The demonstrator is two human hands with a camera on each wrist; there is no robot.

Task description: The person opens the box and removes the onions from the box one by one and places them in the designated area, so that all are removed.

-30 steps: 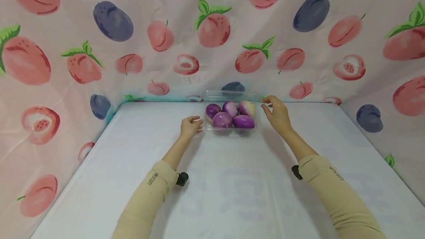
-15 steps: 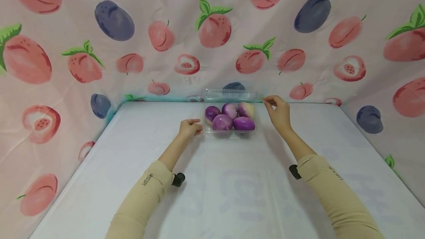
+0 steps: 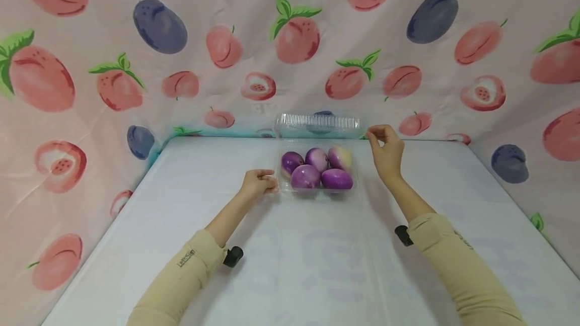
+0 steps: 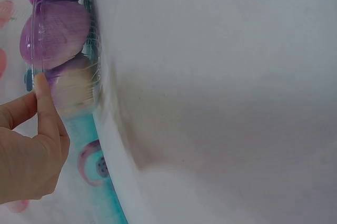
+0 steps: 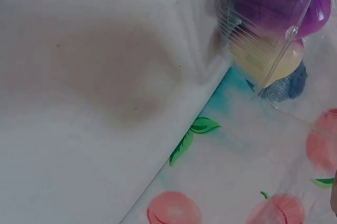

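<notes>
"So, what is the left hand (image 3: pixel 259 183) doing?"

"It's pinching the left rim of the clear, rectangular plastic box (image 3: pixel 320 190) between thumb and finger."

"And where is that box sitting?"

"It's resting on the white-covered bench (image 3: pixel 312 265), most of which is stretching out on the box's near side. Five rounded, glossy purple-and-cream, onion-like vegetables (image 3: pixel 315 167) are lying inside, two in front and three behind."

"What about the clear, ribbed plastic lid (image 3: pixel 317 122)?"

"It's standing raised along the box's far side; a pink cloth with printed peaches (image 3: pixel 290 84) is showing behind it."

"And the right hand (image 3: pixel 388 155)?"

"It's hovering just right of the box's far end, thumb and forefinger closely bent together; whether they're gripping the lid, I can't tell."
</notes>
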